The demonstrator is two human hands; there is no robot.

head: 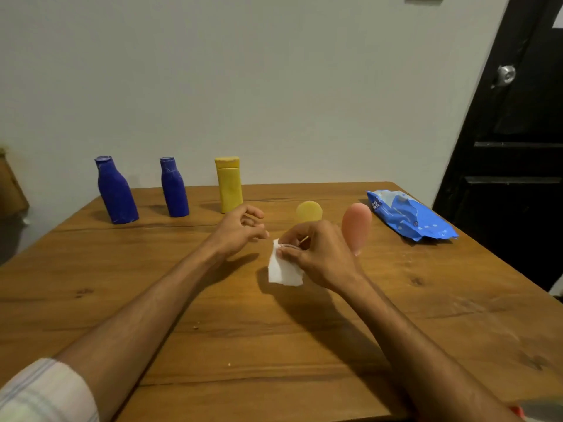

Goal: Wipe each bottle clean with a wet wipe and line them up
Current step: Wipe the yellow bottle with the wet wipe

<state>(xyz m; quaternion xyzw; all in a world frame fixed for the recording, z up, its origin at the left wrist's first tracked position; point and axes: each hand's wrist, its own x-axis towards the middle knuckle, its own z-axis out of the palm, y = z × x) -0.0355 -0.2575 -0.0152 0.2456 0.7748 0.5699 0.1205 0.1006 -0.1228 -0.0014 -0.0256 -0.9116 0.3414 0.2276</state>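
Two blue bottles, a larger one (116, 191) and a smaller one (174, 187), and a tall yellow bottle (229, 184) stand in a row along the far edge of the wooden table (213, 330). A round-topped yellow bottle (308, 211) and a pink bottle (356, 225) stand further right, partly behind my right hand (316, 254). That hand pinches a white wet wipe (281, 269), which hangs down toward the tabletop. My left hand (240, 229) hovers just left of the wipe with loosely curled fingers and holds nothing.
A blue pack of wet wipes (408, 216) lies at the table's far right. A black door (511, 141) stands beyond the right edge, and a white wall backs the table. A brown object (10, 184) sits off the left side.
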